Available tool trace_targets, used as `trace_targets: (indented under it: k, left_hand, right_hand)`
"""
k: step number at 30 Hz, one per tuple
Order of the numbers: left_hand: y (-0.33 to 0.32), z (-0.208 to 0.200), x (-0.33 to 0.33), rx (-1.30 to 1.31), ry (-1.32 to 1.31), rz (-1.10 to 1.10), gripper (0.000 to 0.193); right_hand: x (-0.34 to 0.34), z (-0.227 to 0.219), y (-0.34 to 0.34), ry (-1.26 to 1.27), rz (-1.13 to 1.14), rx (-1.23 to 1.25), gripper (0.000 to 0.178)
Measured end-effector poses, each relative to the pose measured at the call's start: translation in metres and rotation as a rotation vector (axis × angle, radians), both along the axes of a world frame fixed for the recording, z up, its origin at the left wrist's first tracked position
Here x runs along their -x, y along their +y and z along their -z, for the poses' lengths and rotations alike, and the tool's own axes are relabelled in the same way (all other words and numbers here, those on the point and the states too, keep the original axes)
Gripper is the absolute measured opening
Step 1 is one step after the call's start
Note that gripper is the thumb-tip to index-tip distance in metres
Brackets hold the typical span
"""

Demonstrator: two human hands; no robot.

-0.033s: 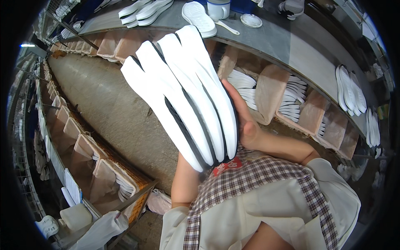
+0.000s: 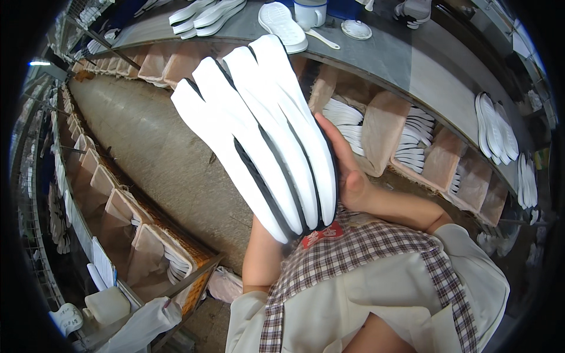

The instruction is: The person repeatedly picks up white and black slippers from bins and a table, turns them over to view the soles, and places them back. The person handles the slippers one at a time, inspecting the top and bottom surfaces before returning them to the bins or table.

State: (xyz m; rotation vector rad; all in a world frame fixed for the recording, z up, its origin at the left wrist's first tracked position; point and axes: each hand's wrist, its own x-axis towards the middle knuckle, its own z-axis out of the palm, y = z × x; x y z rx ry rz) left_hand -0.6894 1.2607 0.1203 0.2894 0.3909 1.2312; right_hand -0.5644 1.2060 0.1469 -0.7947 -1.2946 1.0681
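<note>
Head | grey worktop (image 2: pixel 379 62) | brownish floor (image 2: pixel 141 129) | right grip (image 2: pixel 348 167) clamped on soles (image 2: pixel 265 120) | left grip hidden, can't tell

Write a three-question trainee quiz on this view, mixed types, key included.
1. Which of the person's hands shows against the side of the held white soles?
2. What lies on the table to the right of the mug?
A) a hammer
B) a round lid
C) a glove
3. Fill in: the apron has a ____ pattern.

Key:
1. The right hand; the left is hidden behind the soles.
2. B
3. checked
</note>
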Motion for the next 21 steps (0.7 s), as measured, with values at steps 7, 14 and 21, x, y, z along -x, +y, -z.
trace_targets:
  k: [7,14,21]
  left_hand:
    - [0.008,0.003,0.004,-0.006,-0.016,0.023,0.045]
    - [0.015,0.004,0.005,-0.027,-0.016,0.051,0.045]
    - [0.017,0.006,0.008,-0.027,-0.007,0.068,0.045]
  right_hand:
    - [-0.001,0.002,-0.002,0.034,0.024,0.024,0.099]
    - [-0.001,0.007,0.0,0.074,0.028,-0.054,0.078]
    - [-0.002,0.006,-0.001,0.116,-0.005,-0.055,0.055]
